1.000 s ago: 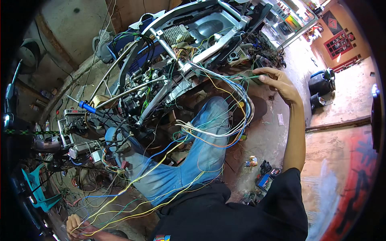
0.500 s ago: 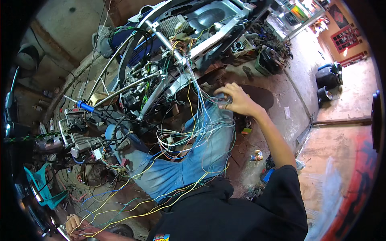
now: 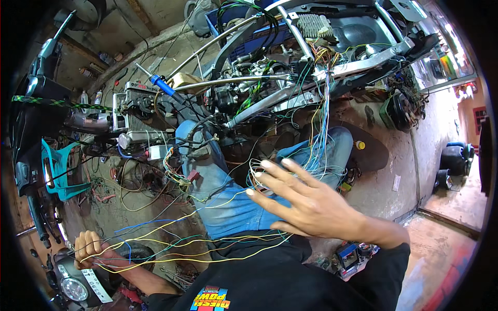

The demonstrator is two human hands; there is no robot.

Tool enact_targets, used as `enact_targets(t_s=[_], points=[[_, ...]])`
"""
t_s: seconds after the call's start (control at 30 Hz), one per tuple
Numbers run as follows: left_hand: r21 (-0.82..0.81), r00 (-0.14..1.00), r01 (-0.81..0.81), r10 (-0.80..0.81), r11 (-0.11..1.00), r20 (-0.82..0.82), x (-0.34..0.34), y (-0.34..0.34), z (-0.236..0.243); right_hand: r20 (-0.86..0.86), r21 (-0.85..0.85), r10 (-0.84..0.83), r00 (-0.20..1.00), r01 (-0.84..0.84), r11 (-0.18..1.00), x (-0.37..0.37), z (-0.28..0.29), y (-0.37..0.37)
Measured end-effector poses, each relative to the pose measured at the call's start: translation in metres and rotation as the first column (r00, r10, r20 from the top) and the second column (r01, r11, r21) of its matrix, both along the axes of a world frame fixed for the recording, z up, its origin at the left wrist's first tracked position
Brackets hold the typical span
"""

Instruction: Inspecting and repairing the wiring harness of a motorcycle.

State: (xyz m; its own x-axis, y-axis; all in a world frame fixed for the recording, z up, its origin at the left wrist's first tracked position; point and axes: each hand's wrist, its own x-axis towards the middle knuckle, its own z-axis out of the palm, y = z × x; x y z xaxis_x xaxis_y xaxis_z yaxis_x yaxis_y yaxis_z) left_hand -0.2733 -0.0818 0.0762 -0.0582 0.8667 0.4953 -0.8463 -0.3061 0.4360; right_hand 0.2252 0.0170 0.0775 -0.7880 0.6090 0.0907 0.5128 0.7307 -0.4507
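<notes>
At the lower left, my left hand [image 3: 89,250] is closed in a fist around the ends of several thin loose wires [image 3: 179,242]. Yellow, blue and green strands stretch from it across my lap. Above my thighs hovers my right hand [image 3: 311,207], fingers spread and apparently empty; it hides part of the wires behind it. A wiring bundle [image 3: 324,114] hangs from the silver motorcycle frame [image 3: 295,33] and runs down to coiled wires on my right thigh. Beside my left knee lies another wire cluster with a white connector [image 3: 157,152].
A radiator [image 3: 140,139] and a blue tubular part [image 3: 162,84] stand left of the frame. Farther left are a teal plastic stool [image 3: 63,173] and a green-black rope [image 3: 52,102]. A motorcycle headlight [image 3: 74,289] sits below my left hand. Black containers [image 3: 456,159] stand at right.
My right hand has moved from beside the hanging bundle down toward my lap, its fingers now spread. My left hand still grips the wires. The whole view has shifted, showing more on the left.
</notes>
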Motion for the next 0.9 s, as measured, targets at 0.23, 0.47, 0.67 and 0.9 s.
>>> enact_targets(t_s=[0.23,0.47,0.67,0.9], points=[[0.049,1.0,-0.019,0.019,0.999,0.0,-0.024,-0.024,-0.01,0.491,-0.336,0.23,0.84,-0.062,0.94,0.014,-0.058,0.058],[-0.005,0.988,-0.15,0.15,0.989,0.039,-0.058,-0.038,-0.047,0.04,-0.776,-0.646,0.763,0.43,0.461,0.118,0.006,0.108],[-0.247,0.987,-0.157,0.159,0.956,-0.016,-0.044,-0.012,-0.054,-0.406,-0.771,-0.863,0.3,0.393,0.5,0.235,0.044,0.093],[-0.066,0.982,-0.083,0.07,0.994,-0.173,-0.048,0.025,-0.071,-0.657,-0.662,-0.745,0.116,0.384,0.643,0.288,0.043,0.1]])
